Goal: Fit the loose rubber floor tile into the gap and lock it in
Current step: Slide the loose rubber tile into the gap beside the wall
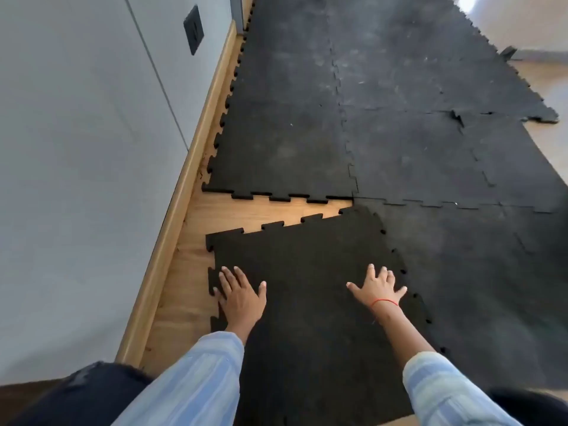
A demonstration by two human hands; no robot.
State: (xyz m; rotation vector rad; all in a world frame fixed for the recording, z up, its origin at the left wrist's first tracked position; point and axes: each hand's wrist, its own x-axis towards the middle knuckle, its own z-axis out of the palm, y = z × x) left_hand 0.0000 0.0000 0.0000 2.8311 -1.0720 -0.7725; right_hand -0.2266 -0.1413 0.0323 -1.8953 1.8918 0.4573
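Observation:
The loose black rubber tile (307, 272) with jigsaw edges lies skewed on the wooden floor, its right edge overlapping the laid tile beside it. A wedge of bare wood, the gap (270, 210), shows between its far edge and the laid tile (282, 142) beyond. The gap is wide at the left and closes at the right corner. My left hand (241, 298) lies flat, fingers spread, near the tile's left edge. My right hand (379, 287), with a red thread at the wrist, presses flat near the tile's right edge.
A grey wall (76, 179) with a wooden skirting board (181, 192) runs along the left, a dark socket plate (193, 29) on it. Laid black interlocking tiles (430, 118) fill the floor ahead and right. One far-right tile corner (458, 116) is lifted. My knees sit at the bottom.

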